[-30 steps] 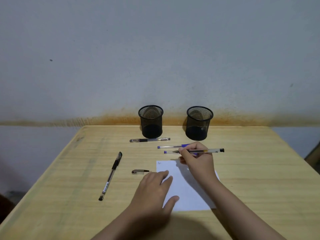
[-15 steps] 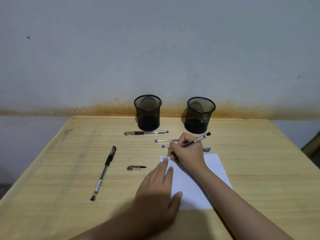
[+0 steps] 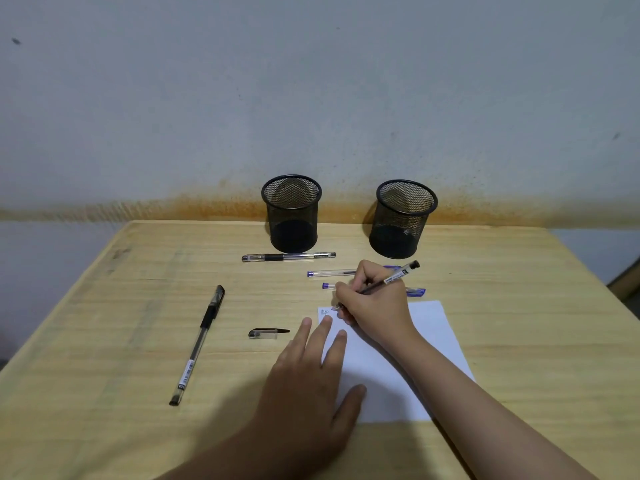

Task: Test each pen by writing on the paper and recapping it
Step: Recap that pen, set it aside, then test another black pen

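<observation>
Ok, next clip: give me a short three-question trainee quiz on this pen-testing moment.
1. True or false: the right hand grips the uncapped black-ended clear pen with its tip on the white paper sheet.
2. What does the left hand do? A) holds a cap B) rests flat on the paper's left edge C) reaches into a cup
3. Fill in: the loose clear pen cap with black clip lies on the wooden table, ____ of the paper.

Key: 1 true; 2 B; 3 left.
</observation>
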Tool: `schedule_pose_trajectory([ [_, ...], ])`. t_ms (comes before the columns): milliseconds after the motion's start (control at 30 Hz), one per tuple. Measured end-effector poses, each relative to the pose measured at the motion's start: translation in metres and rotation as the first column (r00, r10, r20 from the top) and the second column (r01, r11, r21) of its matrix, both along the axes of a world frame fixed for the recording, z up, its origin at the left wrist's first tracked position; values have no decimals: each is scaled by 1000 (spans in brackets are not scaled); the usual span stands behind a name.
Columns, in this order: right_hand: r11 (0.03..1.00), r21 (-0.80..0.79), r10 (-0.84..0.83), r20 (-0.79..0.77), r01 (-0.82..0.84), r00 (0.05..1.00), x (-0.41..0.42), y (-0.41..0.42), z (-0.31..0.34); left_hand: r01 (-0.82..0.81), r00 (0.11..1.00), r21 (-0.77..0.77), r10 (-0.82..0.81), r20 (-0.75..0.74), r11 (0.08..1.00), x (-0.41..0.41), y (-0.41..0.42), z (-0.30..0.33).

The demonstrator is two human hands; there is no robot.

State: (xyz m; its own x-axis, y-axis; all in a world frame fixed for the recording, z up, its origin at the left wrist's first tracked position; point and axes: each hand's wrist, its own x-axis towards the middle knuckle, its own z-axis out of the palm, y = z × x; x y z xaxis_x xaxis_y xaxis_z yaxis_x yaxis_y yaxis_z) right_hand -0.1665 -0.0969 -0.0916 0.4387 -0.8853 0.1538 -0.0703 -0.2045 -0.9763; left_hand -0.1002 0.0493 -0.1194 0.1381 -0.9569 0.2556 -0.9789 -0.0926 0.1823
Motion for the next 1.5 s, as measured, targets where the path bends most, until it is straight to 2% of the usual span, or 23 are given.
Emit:
schedule_pose_trajectory([
  [400,1000,9,-3,-21,3,1000,0,-1,0,5,1000,-42,-5,1,999,0,-1,-4],
  [900,997,-52,-66,-101,61,993,-1,-1,3,-10,1000,24,10,22,1000,1,0,-2],
  [1500,997,3,-72,-20,72,997,0,0,2,-2,1000,43,2,1,999,1,0,2],
])
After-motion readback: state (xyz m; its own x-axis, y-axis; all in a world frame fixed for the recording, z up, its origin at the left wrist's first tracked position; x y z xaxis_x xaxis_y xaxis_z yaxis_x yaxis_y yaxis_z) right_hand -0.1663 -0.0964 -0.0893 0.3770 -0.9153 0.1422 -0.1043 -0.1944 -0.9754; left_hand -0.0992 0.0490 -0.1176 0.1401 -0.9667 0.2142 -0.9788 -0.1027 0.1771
